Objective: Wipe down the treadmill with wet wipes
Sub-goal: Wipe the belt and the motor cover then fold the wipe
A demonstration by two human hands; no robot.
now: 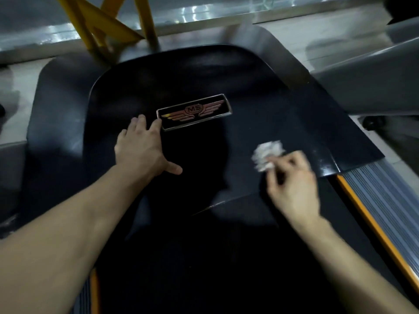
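The left hand point(141, 148) lay flat on the treadmill point(283, 105), on its black motor cover point(204, 75). The fingers were straight and spread, the thumb stuck out to the side, and the grip was slack and held nothing. The forefinger touched the left end of a badge point(194, 112) set in a slim metal frame near the middle of the cover. The badge carried the letters "MS" inside a small shield. Striped wings in red and yellow-orange spread out from it to both sides on a dark ground.

The right hand point(292, 180) was blurred. Its grip was closed on a crumpled white wet wipe point(268, 154), pinched at the fingertips, with most of the wad sticking out beyond them. The wipe was over the right part of the cover, well apart from the badge and a little nearer the person than it. Whether it touched the surface could not be told through the blur.

Below the cover, between the two forearms, ran the dark belt point(204, 268). A grey ribbed side rail point(385, 200) with an orange stripe point(371, 225) along its inner edge ran down the right side. Part of a matching rail showed at the bottom left.

Beyond the cover stood a yellow metal frame point(90, 26), and the grey body of another machine point(374, 75) lay at the right.
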